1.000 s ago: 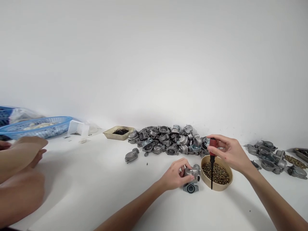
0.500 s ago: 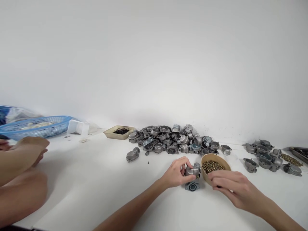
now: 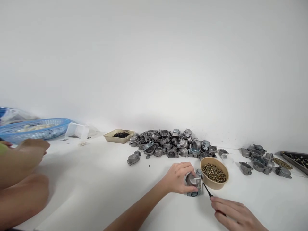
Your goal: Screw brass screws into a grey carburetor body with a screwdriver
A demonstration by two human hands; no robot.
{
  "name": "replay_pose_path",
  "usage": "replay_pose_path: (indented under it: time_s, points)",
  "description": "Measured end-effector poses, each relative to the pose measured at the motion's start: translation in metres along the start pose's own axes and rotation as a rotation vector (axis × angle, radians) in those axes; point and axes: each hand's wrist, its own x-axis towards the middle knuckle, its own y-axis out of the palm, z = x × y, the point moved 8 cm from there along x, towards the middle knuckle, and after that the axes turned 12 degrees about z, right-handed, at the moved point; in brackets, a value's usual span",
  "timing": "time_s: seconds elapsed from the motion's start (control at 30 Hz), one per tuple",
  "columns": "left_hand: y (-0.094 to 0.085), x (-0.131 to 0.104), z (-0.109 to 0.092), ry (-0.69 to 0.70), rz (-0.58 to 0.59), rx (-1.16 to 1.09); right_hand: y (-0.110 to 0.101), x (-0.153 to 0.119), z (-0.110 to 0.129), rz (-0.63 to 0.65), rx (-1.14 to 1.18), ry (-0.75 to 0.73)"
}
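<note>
My left hand (image 3: 178,178) is closed around a small grey metal carburetor (image 3: 192,180) on the white table, fingers over its top and thumb along its near side. A round dark opening on the carburetor faces me. In my right hand (image 3: 234,212) is a slim black screwdriver (image 3: 210,194), its shaft slanting up and left. Its tip is close to the carburetor's right side; whether they touch I cannot tell. Just beyond, a tan bowl (image 3: 216,185) holds many small brassy screws (image 3: 213,172).
Behind my hands lies a heap of grey metal float bowls (image 3: 166,142), with a smaller group (image 3: 258,160) to the right. A tray (image 3: 110,138) of black rings, a blue basket (image 3: 60,122) and another person's arms (image 3: 24,166) are on the left. A dark tray (image 3: 292,160) sits far right.
My right hand has come away from the screw bowl, down toward me, and the screwdriver now shows, pointing at the carburetor. My left hand still holds the carburetor, which is tilted differently.
</note>
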Motion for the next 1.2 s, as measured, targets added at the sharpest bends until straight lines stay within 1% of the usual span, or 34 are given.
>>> replay_pose_path:
  time_s: [0.03,0.1,0.17,0.23,0.33,0.43,0.5,0.63,0.7,0.73,0.8,0.87,0.9,0.97,1.03,1.1,1.2]
  points:
    - [-0.001,0.0,0.0,0.004,0.01,-0.014,0.005,-0.005,-0.006,-0.061,-0.013,0.008]
    - [-0.003,0.0,0.0,0.011,0.031,-0.038,0.028,-0.013,-0.02,-0.035,-0.018,0.052]
    - [-0.004,0.0,0.0,0.013,0.037,-0.039,0.052,-0.019,-0.033,0.058,-0.006,0.113]
    - [-0.006,-0.001,0.001,0.01,0.024,-0.018,0.071,-0.024,-0.04,0.139,0.031,0.179]
    - [-0.009,-0.001,0.006,-0.015,-0.005,0.009,0.087,-0.023,-0.042,0.245,0.156,0.24]
    - [-0.011,-0.002,0.015,-0.066,-0.031,0.021,0.091,-0.016,-0.04,0.348,0.298,0.277]
    - [-0.012,-0.003,0.023,-0.104,-0.045,0.029,0.087,-0.012,-0.041,0.388,0.383,0.303]
    - [-0.011,-0.004,0.038,-0.174,-0.066,0.039,0.076,-0.009,-0.043,0.422,0.554,0.29]
    - [-0.011,-0.004,0.043,-0.208,-0.079,0.036,0.072,-0.008,-0.046,0.389,0.575,0.285]
    - [-0.011,-0.004,0.046,-0.225,-0.086,0.032,0.07,-0.007,-0.049,0.342,0.559,0.303]
    - [-0.012,-0.004,0.05,-0.255,-0.101,0.017,0.067,-0.003,-0.058,0.208,0.478,0.401]
    - [-0.013,-0.005,0.054,-0.277,-0.116,0.001,0.066,0.004,-0.062,0.1,0.315,0.532]
    - [-0.013,-0.005,0.056,-0.287,-0.123,-0.008,0.068,0.01,-0.061,0.08,0.204,0.585]
    - [-0.014,-0.006,0.059,-0.31,-0.138,-0.026,0.075,0.027,-0.053,0.117,-0.018,0.632]
    - [-0.014,-0.007,0.063,-0.338,-0.149,-0.05,0.087,0.044,-0.047,0.203,-0.161,0.657]
    - [-0.015,-0.009,0.066,-0.366,-0.153,-0.077,0.1,0.055,-0.047,0.308,-0.244,0.707]
    - [-0.017,-0.009,0.069,-0.396,-0.154,-0.108,0.119,0.059,-0.054,0.431,-0.292,0.749]
